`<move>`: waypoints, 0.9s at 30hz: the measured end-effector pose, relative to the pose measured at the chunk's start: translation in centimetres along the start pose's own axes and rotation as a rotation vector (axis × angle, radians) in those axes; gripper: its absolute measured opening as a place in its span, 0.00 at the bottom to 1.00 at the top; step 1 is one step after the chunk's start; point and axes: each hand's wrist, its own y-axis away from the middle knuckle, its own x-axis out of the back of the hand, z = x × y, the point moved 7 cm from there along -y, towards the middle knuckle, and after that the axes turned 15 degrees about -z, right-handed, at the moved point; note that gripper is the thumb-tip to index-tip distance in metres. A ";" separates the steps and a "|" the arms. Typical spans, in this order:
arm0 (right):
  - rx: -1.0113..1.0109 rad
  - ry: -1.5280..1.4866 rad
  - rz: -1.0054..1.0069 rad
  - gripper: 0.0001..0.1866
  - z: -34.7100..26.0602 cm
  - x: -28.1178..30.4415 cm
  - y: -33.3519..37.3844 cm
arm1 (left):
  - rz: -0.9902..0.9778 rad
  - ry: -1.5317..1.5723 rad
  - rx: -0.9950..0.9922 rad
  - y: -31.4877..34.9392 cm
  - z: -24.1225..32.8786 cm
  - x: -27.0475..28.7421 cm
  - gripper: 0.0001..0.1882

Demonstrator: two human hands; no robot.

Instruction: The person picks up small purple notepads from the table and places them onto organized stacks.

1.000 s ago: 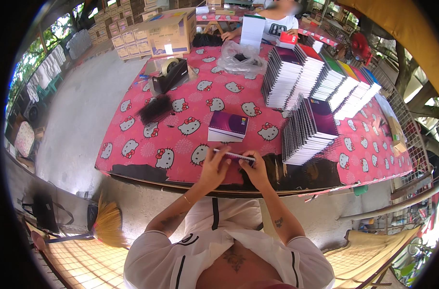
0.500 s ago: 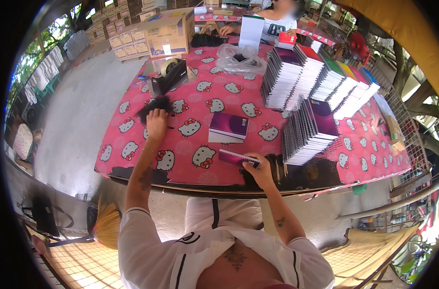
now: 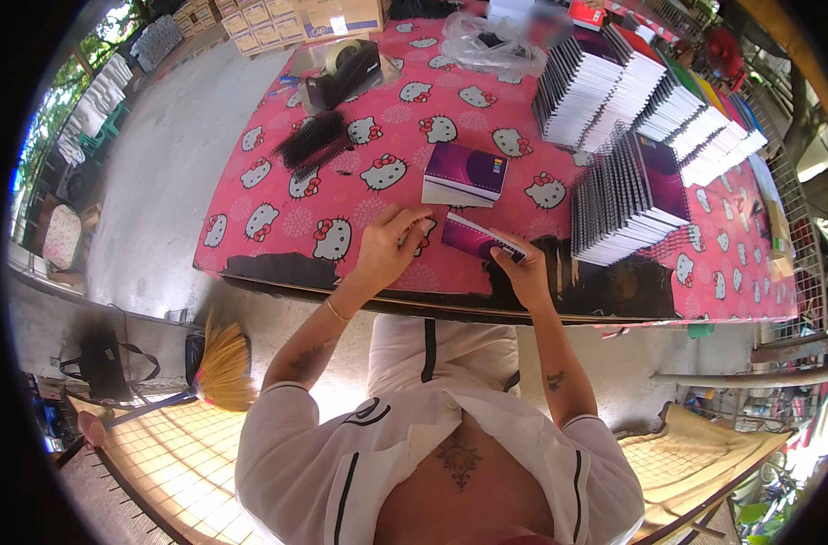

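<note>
My left hand [image 3: 387, 247] is back from its reach toward the black bristly bundle of binding combs [image 3: 316, 143] at the far left of the bench [image 3: 251, 268] — half a second ago it was stretched out over there, and now it sits close in front of me again, just left of the small purple-covered notebook [image 3: 476, 239]. I judge that whatever I fetched is tiny; my left fingers [image 3: 403, 218] are curled and pinched together, but I cannot tell whether anything lies between them.

My right hand [image 3: 523, 268] has not shifted: it holds the purple notebook by its near right end, fingers closed on it, the booklet tilted just above the pink cartoon-cat tablecloth [image 3: 396, 118] at the bench's near edge.

Both forearms come up from below, elbows bent, wrists converging — the left wrist cocked with fingertips pointing at the notebook's left end, the right bent inward. Beyond lies a short stack of purple notebooks [image 3: 464, 175], and to the right a fanned pile of spiral-bound notebooks [image 3: 627, 195].
</note>
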 end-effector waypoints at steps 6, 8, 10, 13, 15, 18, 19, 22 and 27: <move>-0.025 0.043 -0.022 0.16 0.1 0.2 0.0 | 0.074 0.215 0.028 -0.1 -0.2 -1.2 0.06; -0.017 0.034 -0.034 0.15 0.0 0.1 -0.1 | 0.048 0.201 0.056 -0.2 -0.8 -1.5 0.06; -0.007 0.027 -0.043 0.15 -0.2 0.0 -0.2 | -0.014 0.155 0.096 -0.6 -1.2 -1.4 0.08; 0.004 0.032 -0.055 0.15 -0.4 0.0 -0.1 | -0.179 0.058 0.196 -1.6 -2.2 -1.3 0.12; 0.002 0.049 -0.066 0.15 -0.4 0.1 -0.1 | -0.231 0.059 0.144 -2.5 -1.9 -0.7 0.11; -0.008 0.005 -0.069 0.14 -0.3 -0.1 0.0 | -0.217 0.166 -0.030 -3.5 -1.1 -0.6 0.10; -0.017 -0.003 -0.071 0.14 -0.3 -0.2 0.0 | -0.198 0.217 -0.105 -3.6 -0.8 -0.4 0.10; -0.025 0.021 -0.065 0.14 -0.4 -0.1 0.0 | -0.334 0.063 -0.145 -4.0 -0.3 -1.0 0.10; -0.015 0.054 -0.014 0.15 -0.2 0.3 0.4 | -0.283 -0.099 -0.260 -4.7 1.4 -1.3 0.11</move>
